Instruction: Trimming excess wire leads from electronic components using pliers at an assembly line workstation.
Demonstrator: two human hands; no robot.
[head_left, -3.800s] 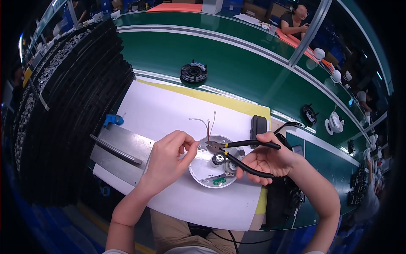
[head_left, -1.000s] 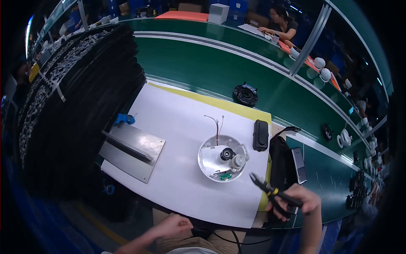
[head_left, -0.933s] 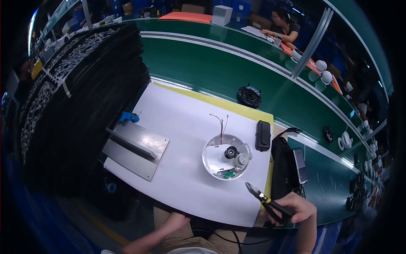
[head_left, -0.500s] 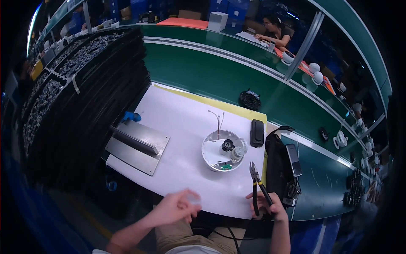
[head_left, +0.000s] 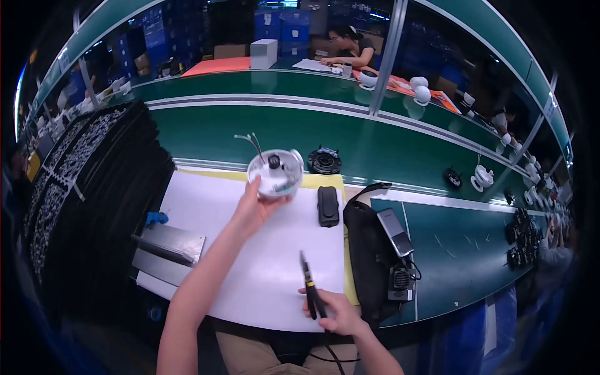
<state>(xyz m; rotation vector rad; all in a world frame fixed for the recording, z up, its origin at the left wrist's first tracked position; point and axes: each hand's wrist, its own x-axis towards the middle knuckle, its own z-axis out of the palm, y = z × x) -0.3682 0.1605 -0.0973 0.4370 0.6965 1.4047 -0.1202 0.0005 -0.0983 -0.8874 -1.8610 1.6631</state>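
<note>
My left hand (head_left: 255, 211) reaches to the far side of the white sheet and is closed on the near rim of a round white housing (head_left: 265, 180). A black lens part and thin wires stand up from this housing, and it is slightly tilted. Near the front edge of the sheet, my right hand (head_left: 339, 312) is wrapped round pliers (head_left: 310, 290) with black handles and yellow bands. Their jaws point away from me and look closed. Past the housing, a round black part (head_left: 324, 160) lies on the green bench.
A tall stack of black trays (head_left: 103, 206) stands at left, beside a metal plate with an upright bar (head_left: 169, 245). Right of the sheet (head_left: 262, 275) are a small black case (head_left: 328, 206), a black bag (head_left: 365, 250) and a grey device (head_left: 395, 231). A person (head_left: 356, 50) sits across the bench.
My left hand has taken hold of the housing, which now sits farther away, by the bench's green strip. The pliers' jaws and handles have come together in my right hand. The view has shifted.
</note>
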